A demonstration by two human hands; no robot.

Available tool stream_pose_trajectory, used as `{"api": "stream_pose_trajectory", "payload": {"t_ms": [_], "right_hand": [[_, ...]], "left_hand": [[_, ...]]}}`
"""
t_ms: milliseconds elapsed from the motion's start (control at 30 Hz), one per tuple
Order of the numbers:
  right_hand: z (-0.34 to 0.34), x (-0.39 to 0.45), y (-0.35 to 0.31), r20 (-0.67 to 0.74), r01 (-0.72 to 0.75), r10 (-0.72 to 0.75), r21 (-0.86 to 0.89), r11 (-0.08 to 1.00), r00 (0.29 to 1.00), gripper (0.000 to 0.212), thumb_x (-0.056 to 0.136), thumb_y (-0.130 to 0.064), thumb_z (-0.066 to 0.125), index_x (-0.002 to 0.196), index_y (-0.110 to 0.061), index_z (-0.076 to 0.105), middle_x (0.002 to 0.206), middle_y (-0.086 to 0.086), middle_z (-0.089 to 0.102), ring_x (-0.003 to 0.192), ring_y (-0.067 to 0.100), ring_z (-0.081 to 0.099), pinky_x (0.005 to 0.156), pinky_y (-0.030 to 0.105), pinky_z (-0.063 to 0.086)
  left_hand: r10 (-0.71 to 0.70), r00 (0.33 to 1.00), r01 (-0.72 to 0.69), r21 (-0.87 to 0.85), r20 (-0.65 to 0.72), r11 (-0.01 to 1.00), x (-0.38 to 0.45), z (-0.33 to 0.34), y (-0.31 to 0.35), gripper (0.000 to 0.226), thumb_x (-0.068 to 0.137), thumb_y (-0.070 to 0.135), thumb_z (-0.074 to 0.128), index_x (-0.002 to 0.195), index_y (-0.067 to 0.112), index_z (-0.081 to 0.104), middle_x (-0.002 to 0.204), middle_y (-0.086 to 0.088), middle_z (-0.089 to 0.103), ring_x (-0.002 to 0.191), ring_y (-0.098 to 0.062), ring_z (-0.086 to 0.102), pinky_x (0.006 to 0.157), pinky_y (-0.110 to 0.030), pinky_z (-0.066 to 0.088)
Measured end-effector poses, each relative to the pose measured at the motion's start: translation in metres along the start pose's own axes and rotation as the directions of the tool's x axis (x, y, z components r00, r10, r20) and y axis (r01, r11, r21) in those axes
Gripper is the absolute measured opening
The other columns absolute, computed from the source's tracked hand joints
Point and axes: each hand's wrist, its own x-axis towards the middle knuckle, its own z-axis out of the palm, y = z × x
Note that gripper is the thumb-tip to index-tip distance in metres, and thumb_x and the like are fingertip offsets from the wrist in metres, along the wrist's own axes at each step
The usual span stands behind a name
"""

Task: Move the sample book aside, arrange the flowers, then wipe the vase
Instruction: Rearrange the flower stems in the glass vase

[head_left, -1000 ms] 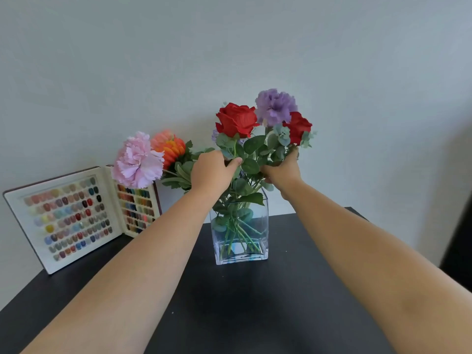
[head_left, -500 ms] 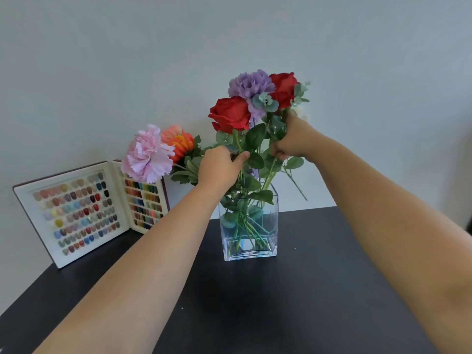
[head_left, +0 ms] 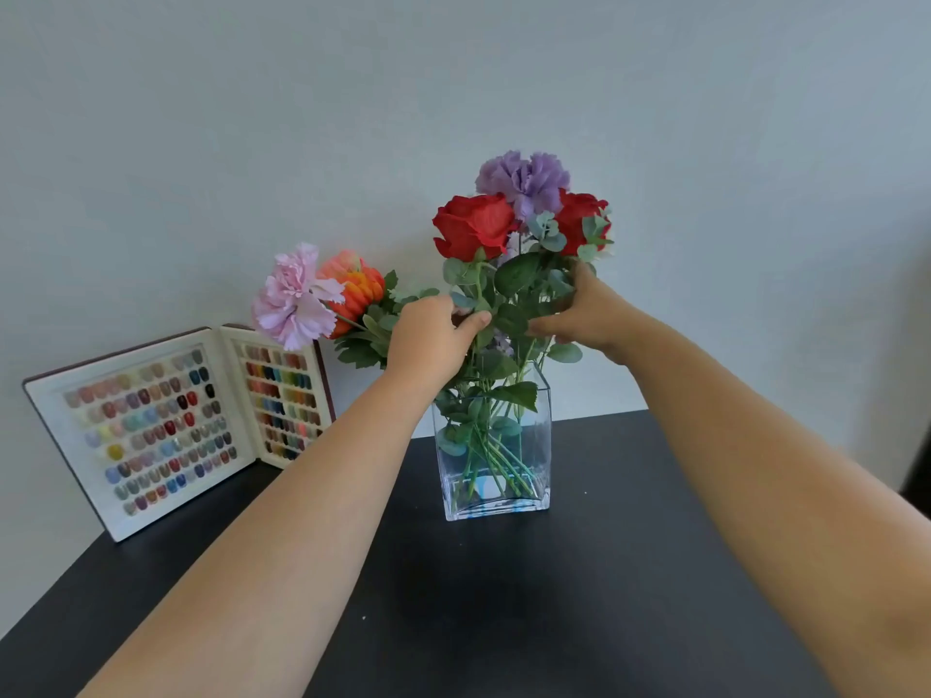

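A clear square glass vase (head_left: 534,445) stands on the black table (head_left: 504,596) with green stems in it. Two red roses (head_left: 476,225) and a purple carnation (head_left: 524,179) rise above it; a pink carnation (head_left: 294,297) and an orange flower (head_left: 355,292) lean out to the left. My left hand (head_left: 428,337) grips the stems just above the vase rim. My right hand (head_left: 587,309) holds the leafy stems under the right rose. The open sample book (head_left: 166,425), with rows of coloured nail tips, leans against the wall at the left.
A pale wall (head_left: 453,83) runs right behind the vase and the book. The table's left edge runs diagonally below the book. A dark object (head_left: 919,476) shows at the far right edge.
My right hand has come down and a little right with the stems it holds, lowering the purple carnation and right rose. My left hand keeps its grip.
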Motion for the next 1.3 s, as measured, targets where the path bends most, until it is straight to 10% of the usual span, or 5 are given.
{"api": "stream_pose_trajectory", "payload": {"t_ms": [333,833,1100,1300], "right_hand": [[-0.020,-0.025,0.051,-0.447,0.067,0.008,0.152,0.986,0.894,0.066,0.077,-0.007,0.071,0.127,-0.029,0.034,0.099,-0.002,0.067,0.081,0.018,0.067,0.066,0.031,0.051],[-0.051,-0.043,0.038,-0.373,-0.097,-0.147,-0.562,0.821,0.916,0.074,0.078,0.004,0.058,0.141,-0.014,0.025,0.114,0.016,0.047,0.080,0.033,0.049,0.069,0.038,0.044],[-0.094,-0.068,0.048,-0.542,-0.034,-0.229,-0.432,0.901,0.808,0.082,0.079,0.009,0.045,0.145,-0.035,0.023,0.098,0.003,0.056,0.072,0.001,0.052,0.066,0.026,0.039],[-0.134,-0.073,0.074,-0.567,-0.068,-0.290,-0.526,0.848,0.771,0.072,0.085,0.006,0.048,0.142,-0.033,0.028,0.111,0.013,0.058,0.085,0.023,0.049,0.071,0.034,0.038]], "left_hand": [[-0.001,0.999,0.001,-0.002,-0.053,1.000,-0.004,0.005,0.003,0.033,0.092,0.041,0.064,0.093,0.009,0.075,0.084,-0.013,0.073,0.079,-0.030,0.066,0.063,-0.031,0.046],[0.028,0.990,-0.035,-0.046,-0.140,0.998,-0.017,0.013,0.028,0.032,0.085,0.019,0.071,0.092,0.020,0.041,0.067,0.009,0.054,0.057,-0.005,0.052,0.048,-0.021,0.034],[0.145,0.986,-0.147,-0.025,-0.084,0.989,-0.021,0.028,0.043,0.006,0.086,0.016,0.069,0.087,0.019,0.063,0.079,0.007,0.056,0.070,-0.010,0.052,0.062,-0.030,0.049],[0.157,0.981,-0.159,-0.009,-0.114,0.987,-0.021,0.030,0.041,0.009,0.086,0.016,0.069,0.095,0.017,0.071,0.081,0.006,0.052,0.068,-0.006,0.047,0.061,-0.023,0.042]]}}
